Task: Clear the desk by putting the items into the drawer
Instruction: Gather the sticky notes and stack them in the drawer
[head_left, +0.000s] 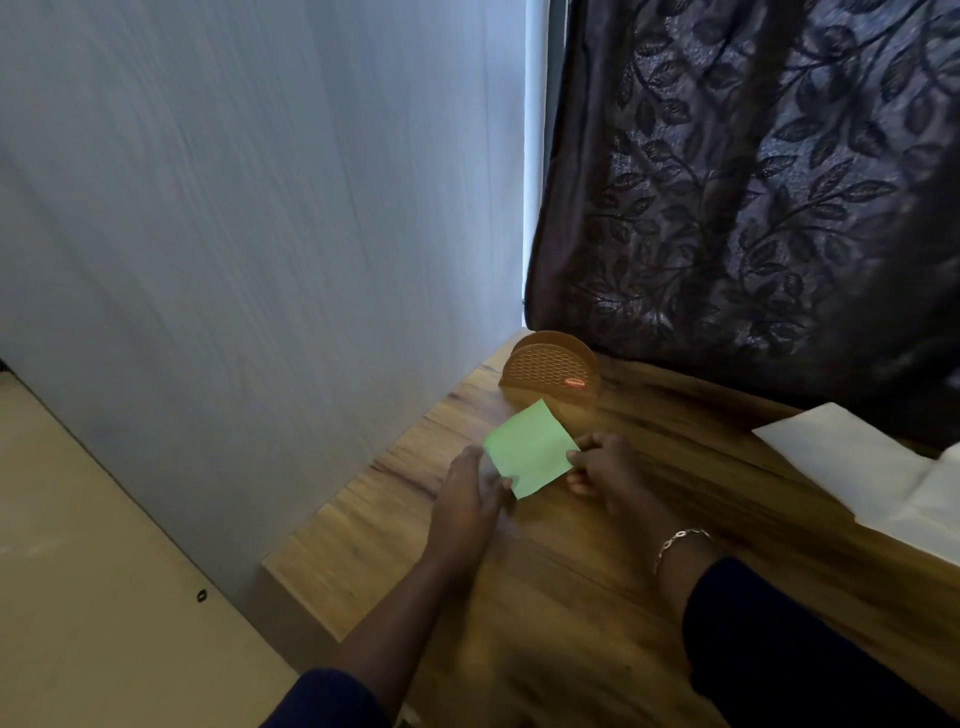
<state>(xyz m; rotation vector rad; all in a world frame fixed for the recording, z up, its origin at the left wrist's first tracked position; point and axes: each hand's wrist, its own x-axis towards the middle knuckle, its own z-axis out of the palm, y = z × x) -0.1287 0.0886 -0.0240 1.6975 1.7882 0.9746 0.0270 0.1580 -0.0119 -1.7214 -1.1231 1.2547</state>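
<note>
Green paper, a small square note (530, 449), is held up between both hands just above the wooden desk (571, 597), near its left edge. The right hand (602, 467) pinches the note's right corner between thumb and fingertips. The left hand (470, 499) holds the lower left edge with its fingers curled to it, though that side is blurred and the exact grip is hard to read. The note looks lifted clear of the wood, tilted, with its far corner pointing toward the brown holder (550, 366) that stands at the back of the desk, close to the wall (260, 208) and the dark curtain (753, 182).

As for progress, the task seems to be at an early or middle stage. One item is in hand but not put away. The holder sits on the desk, and so do the white sheets (857, 467) lying at the right, partly out of view. No drawer shows in this view, so whether it is open, or whether anything is already inside, cannot be told. By the look of it, the note has yet to go in, then the sheets and perhaps the holder.
</note>
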